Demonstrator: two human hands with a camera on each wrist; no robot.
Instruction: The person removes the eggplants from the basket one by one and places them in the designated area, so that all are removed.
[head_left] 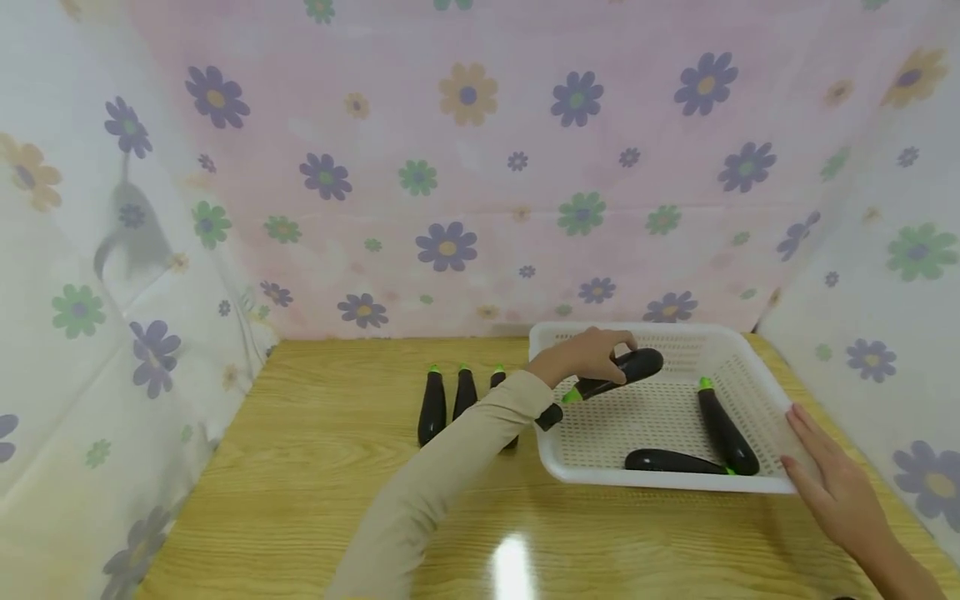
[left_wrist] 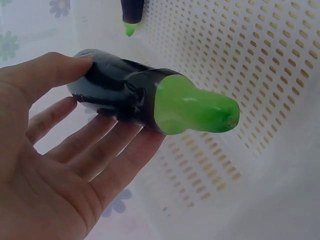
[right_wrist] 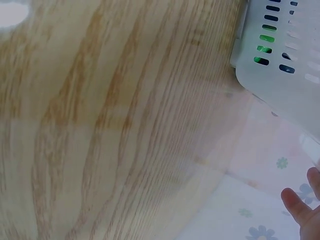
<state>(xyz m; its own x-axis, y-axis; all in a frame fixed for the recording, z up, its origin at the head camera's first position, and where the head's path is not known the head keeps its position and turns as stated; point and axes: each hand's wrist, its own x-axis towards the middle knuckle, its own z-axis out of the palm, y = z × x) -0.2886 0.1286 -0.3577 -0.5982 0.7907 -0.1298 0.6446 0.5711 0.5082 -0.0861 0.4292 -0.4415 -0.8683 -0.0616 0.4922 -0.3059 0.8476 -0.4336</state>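
Note:
My left hand (head_left: 588, 357) grips a dark eggplant (head_left: 637, 365) with a bright green stem, holding it tilted above the white plastic basket (head_left: 551, 471). In the left wrist view, thumb and fingers pinch the eggplant's dark body (left_wrist: 120, 87), its green stem end (left_wrist: 195, 105) towards the camera. My right hand (head_left: 836, 483) touches the basket's right side near the front corner, fingers extended along the outer wall. Inside the basket lie two eggplants, one along the right (head_left: 726, 429) and one along the front (head_left: 671, 461). Another dark end (head_left: 550, 417) shows at the left rim, partly behind my sleeve.
Left of the basket, three eggplants lie side by side on the wooden table (head_left: 315, 433): one at left (head_left: 432, 408), one in the middle (head_left: 465, 390), one at right (head_left: 498, 380), the last two partly behind my left arm. Flowered cloth (head_left: 480, 183) hangs around the table.

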